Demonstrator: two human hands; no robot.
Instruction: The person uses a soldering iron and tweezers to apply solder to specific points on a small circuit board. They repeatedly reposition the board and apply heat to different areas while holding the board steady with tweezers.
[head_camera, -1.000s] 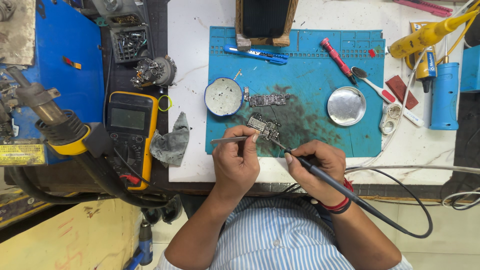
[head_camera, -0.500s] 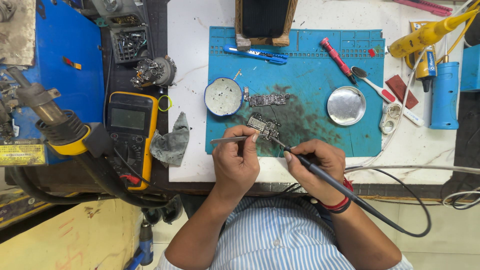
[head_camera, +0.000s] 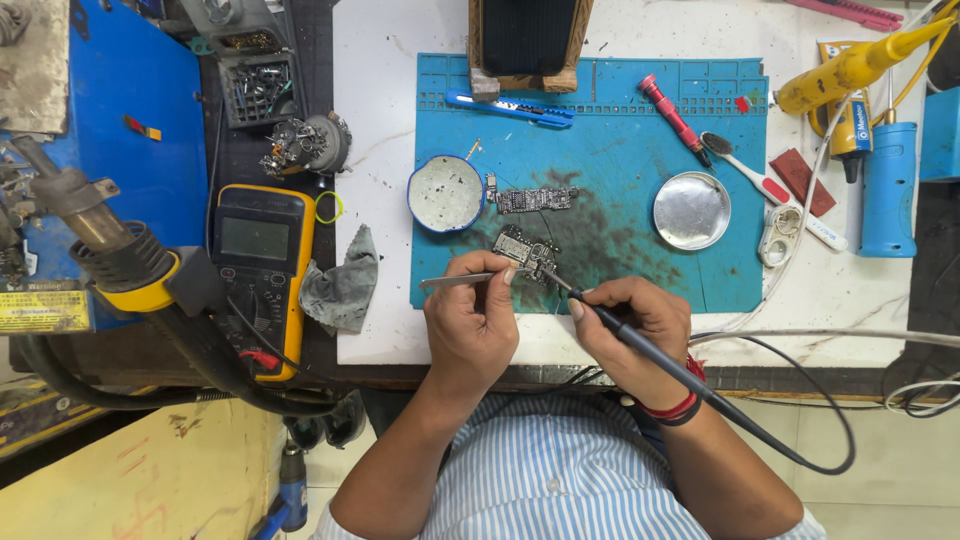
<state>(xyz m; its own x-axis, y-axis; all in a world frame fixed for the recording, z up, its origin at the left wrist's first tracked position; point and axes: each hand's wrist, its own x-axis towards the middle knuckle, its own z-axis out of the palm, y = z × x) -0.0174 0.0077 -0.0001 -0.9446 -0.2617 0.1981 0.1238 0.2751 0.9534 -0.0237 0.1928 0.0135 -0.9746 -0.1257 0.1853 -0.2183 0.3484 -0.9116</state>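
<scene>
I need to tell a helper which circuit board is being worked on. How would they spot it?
On the blue work mat, find the small dark circuit board at its near edge, between the left hand and right hand. Unlike the long narrow board lying untouched above it, the soldering iron tip meets it.

A thin bright metal pair of tweezers (head_camera: 462, 280) is pinched in the left hand (head_camera: 470, 325); a matt black plastic soldering iron (head_camera: 640, 345) is gripped by the right hand (head_camera: 630, 325). Beyond the fingers, a stained matt blue rubbery mat (head_camera: 620, 150) is seen, with a shiny metal dish (head_camera: 691, 210) ahead of the right hand. A crumpled grey cloth (head_camera: 342, 285) lies left of the left hand.
</scene>
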